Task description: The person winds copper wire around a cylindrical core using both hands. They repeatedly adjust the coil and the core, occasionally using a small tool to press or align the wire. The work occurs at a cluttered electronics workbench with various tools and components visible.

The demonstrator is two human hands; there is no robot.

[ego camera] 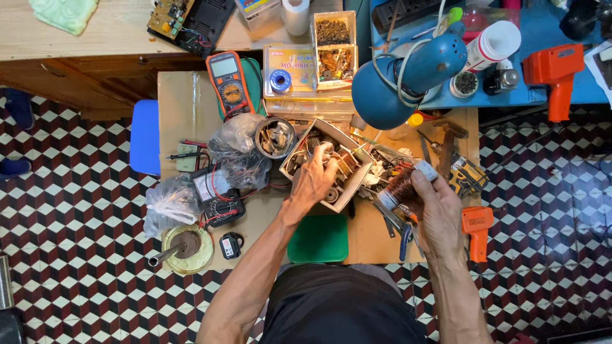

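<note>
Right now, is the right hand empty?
No, the right hand grips a spool of copper wire beside the cardboard box of parts.

orange multimeter with grey screen [228,79], yellow-pink flat box [290,70] beside it

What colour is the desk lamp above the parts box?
Blue, seen in the head view: the desk lamp.

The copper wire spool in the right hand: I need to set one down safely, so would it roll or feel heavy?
The copper wire spool, held in the right hand, looks densely wound, so probably heavy for its size. Its round flanges suggest it may roll if laid sideways on the cluttered table; stood on end it should stay put. The thin winding could likely scratch.
</note>
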